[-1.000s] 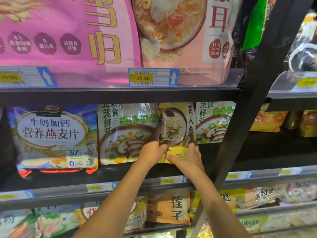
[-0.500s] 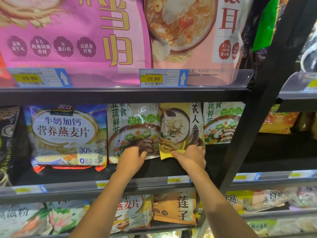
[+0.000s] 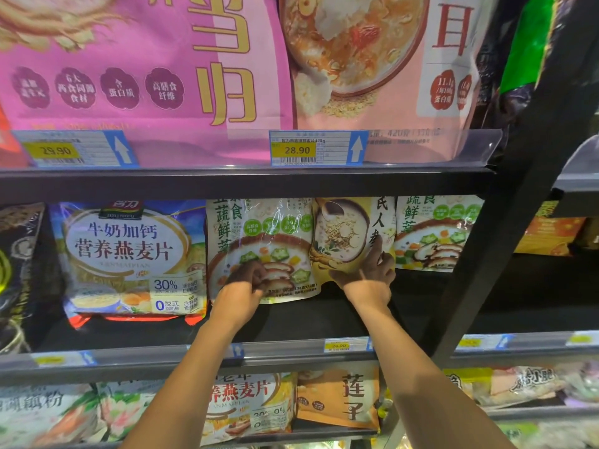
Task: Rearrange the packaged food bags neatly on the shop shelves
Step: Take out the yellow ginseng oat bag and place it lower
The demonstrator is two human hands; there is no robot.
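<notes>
**A:** Where's the yellow bag point(image 3: 343, 234)?

**B:** On the middle shelf point(image 3: 301, 320), upright between two veg bags. Its left edge laps over the left veg bag point(image 3: 259, 234), and its right edge meets the right veg bag point(image 3: 434, 231). Its bottom edge sits higher than the left veg bag's.

**A:** And the hands?

**B:** Apart, one bag each. The left hand point(image 3: 240, 293) grips the lower front of the left veg bag with curled fingers. The right hand point(image 3: 368, 277) holds the yellow bag's lower right corner, with the thumb along the bottom edge and the index finger point(image 3: 377, 251) laid straight up the front.

**A:** Room to move?

**B:** Little overhead, because the top shelf point(image 3: 227, 184) hides every bag top behind its front edge. In front, a strip of bare dark shelf runs out to the lip with its price tags point(image 3: 337, 345). To the left, the oat bag point(image 3: 129, 254) sits just beside the left veg bag. To the right, a slanted black post point(image 3: 518, 189) closes the bay just past the right veg bag.

**A:** Materials?

**B:** Glossy film pouches, flat and roughly rectangular. The left veg bag is creased and catches glare. The shelves and post are matte black. A clear strip point(image 3: 421, 147) fronts the top shelf, with two big pink bags point(image 3: 129, 76) behind it.
</notes>
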